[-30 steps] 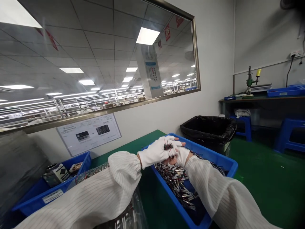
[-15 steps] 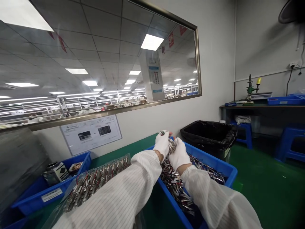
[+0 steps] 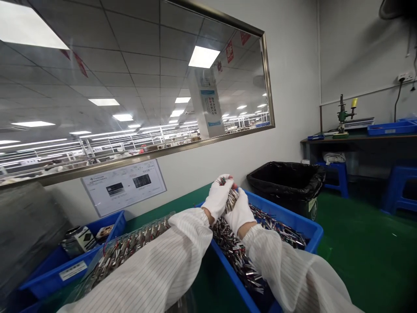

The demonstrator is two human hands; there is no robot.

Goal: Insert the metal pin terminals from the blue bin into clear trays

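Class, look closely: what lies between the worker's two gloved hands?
A bundle of thin silvery parts lies between the left hand and the right hand, as the head view shows.

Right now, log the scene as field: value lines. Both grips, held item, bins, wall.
left grip: white-gloved, closed around a wire bundle
right grip: white-gloved, closed on the same bundle
bundle piece count: cannot tell
blue bin: below both grips, holds loose wired parts
left of blue bin: rows of wired parts
beyond blue bin: black-lined bin
wall: printed sheet under framed window
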